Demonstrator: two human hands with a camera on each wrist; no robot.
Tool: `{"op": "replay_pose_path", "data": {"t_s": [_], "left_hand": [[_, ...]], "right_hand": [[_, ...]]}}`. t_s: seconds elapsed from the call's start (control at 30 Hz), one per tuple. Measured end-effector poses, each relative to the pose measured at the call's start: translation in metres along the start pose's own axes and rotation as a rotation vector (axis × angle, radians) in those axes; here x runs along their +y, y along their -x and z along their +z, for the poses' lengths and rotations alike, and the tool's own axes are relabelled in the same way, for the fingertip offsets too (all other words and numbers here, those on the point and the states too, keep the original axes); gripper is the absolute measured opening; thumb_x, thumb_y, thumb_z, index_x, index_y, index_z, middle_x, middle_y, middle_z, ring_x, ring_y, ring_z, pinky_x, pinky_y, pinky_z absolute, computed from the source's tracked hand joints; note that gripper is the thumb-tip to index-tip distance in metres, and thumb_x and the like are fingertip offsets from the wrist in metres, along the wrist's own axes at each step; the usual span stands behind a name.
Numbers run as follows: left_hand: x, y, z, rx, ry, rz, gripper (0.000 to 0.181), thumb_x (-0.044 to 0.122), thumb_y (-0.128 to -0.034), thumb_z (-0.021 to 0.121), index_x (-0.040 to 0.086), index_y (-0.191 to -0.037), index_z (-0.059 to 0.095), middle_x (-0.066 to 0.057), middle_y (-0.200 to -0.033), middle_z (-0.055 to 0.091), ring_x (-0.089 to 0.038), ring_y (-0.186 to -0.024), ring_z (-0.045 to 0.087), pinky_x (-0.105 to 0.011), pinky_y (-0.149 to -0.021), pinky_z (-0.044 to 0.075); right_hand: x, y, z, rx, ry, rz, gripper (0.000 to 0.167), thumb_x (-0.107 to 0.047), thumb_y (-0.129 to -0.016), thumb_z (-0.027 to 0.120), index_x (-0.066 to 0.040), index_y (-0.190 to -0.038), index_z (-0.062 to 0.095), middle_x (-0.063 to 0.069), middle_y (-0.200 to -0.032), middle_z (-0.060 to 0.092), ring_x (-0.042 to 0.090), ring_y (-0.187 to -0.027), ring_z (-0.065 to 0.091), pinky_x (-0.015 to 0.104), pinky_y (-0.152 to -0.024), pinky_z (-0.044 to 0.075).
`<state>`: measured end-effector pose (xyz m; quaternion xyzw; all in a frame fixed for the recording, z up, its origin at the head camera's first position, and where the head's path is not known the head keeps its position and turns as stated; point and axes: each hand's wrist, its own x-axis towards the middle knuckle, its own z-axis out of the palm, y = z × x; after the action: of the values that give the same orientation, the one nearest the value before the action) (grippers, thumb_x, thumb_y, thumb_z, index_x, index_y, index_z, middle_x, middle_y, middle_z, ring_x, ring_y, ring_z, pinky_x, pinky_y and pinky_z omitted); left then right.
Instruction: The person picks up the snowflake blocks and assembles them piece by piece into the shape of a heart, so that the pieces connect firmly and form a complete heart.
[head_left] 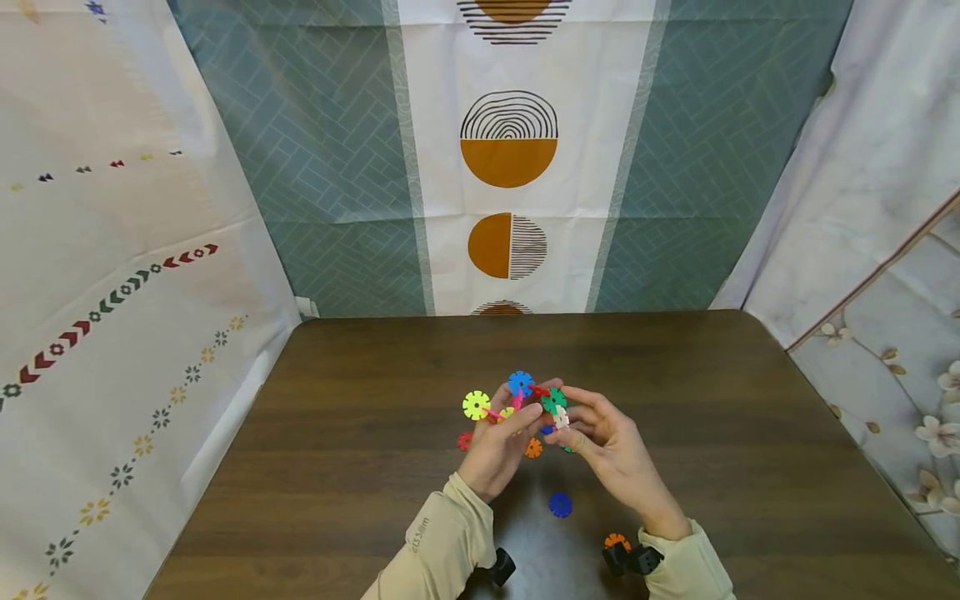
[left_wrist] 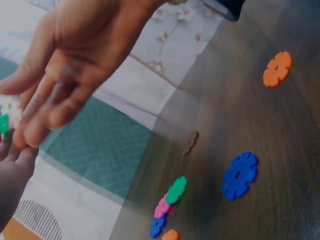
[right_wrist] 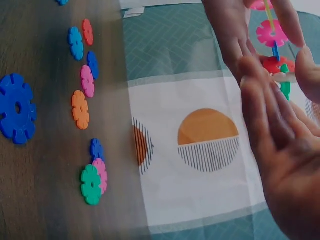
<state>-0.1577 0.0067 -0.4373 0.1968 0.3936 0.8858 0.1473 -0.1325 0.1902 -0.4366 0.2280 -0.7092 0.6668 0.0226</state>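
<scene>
My left hand (head_left: 491, 458) holds a joined chain of notched plastic snowflake discs above the table. Its yellow disc (head_left: 476, 405) sticks out at the left, with a blue disc (head_left: 521, 383) at the top and pink and red pieces between. At the chain's right end, a white disc (head_left: 562, 417) stands against a green disc (head_left: 553, 401). My right hand (head_left: 618, 462) pinches the white disc between thumb and fingers. In the right wrist view, a pink disc (right_wrist: 271, 33) and a red disc (right_wrist: 276, 65) of the chain show beyond the fingers.
Loose discs lie on the brown table (head_left: 360, 467): a blue one (head_left: 560, 504) in front of the hands and an orange one (head_left: 617, 542) by the right wrist. Farther back, green (right_wrist: 91, 184), pink (right_wrist: 87, 81) and other discs lie under the hands. Patterned cloths hang around the table.
</scene>
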Motion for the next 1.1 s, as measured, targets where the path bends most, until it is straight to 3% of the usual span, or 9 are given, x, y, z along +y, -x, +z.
{"op": "replay_pose_path", "data": {"t_s": [0.23,0.47,0.67,0.87,1.0,1.1], "left_hand": [[-0.003,-0.001,0.002,0.068,0.068,0.039,0.030,0.001,-0.0952,0.053,0.005,-0.123,0.043,-0.026,-0.137,0.051,-0.041,-0.126,0.050,-0.044,-0.107,0.039],[-0.004,-0.002,0.002,0.076,0.052,0.057,0.035,-0.001,-0.0969,0.050,0.002,-0.132,0.047,-0.030,-0.137,0.045,-0.050,-0.130,0.039,-0.045,-0.107,0.038],[-0.003,-0.003,0.000,0.116,0.044,0.062,0.032,-0.004,-0.0963,0.050,-0.002,-0.128,0.048,-0.030,-0.136,0.047,-0.046,-0.128,0.044,-0.043,-0.106,0.039],[0.002,-0.003,-0.003,0.158,0.048,0.106,0.029,-0.005,-0.0966,0.050,-0.002,-0.126,0.050,-0.028,-0.132,0.052,-0.049,-0.127,0.044,-0.043,-0.104,0.041],[0.004,-0.003,-0.006,0.181,0.021,0.119,0.029,-0.004,-0.0964,0.051,0.001,-0.125,0.053,-0.032,-0.133,0.051,-0.050,-0.125,0.045,-0.044,-0.105,0.041],[0.005,-0.003,-0.007,0.200,0.009,0.126,0.029,-0.004,-0.0963,0.051,0.000,-0.125,0.053,-0.032,-0.133,0.051,-0.051,-0.125,0.044,-0.044,-0.106,0.040]], "right_hand": [[-0.020,0.000,0.012,0.156,0.244,0.118,0.042,-0.005,-0.089,0.068,-0.005,-0.127,0.050,0.009,-0.095,0.071,0.029,-0.078,0.063,0.029,-0.069,0.054],[-0.040,0.000,0.022,0.202,0.278,0.098,0.026,-0.004,-0.087,0.071,-0.001,-0.105,0.053,0.007,-0.088,0.068,0.026,-0.075,0.061,0.028,-0.068,0.051],[-0.030,-0.001,0.021,0.197,0.314,0.078,0.026,-0.002,-0.085,0.072,-0.004,-0.106,0.056,0.006,-0.088,0.067,0.022,-0.075,0.063,0.028,-0.068,0.052],[-0.006,0.004,0.007,0.114,0.372,0.137,0.026,-0.016,-0.087,0.073,-0.013,-0.108,0.059,0.000,-0.096,0.068,0.014,-0.082,0.063,0.028,-0.072,0.052],[-0.001,0.012,-0.005,-0.005,0.463,0.267,0.027,-0.026,-0.085,0.075,-0.019,-0.106,0.060,-0.003,-0.095,0.064,0.014,-0.080,0.059,0.026,-0.071,0.051],[0.000,0.018,-0.014,-0.109,0.554,0.383,0.030,-0.026,-0.082,0.078,-0.016,-0.103,0.060,-0.002,-0.093,0.061,0.015,-0.079,0.056,0.026,-0.069,0.050]]}}
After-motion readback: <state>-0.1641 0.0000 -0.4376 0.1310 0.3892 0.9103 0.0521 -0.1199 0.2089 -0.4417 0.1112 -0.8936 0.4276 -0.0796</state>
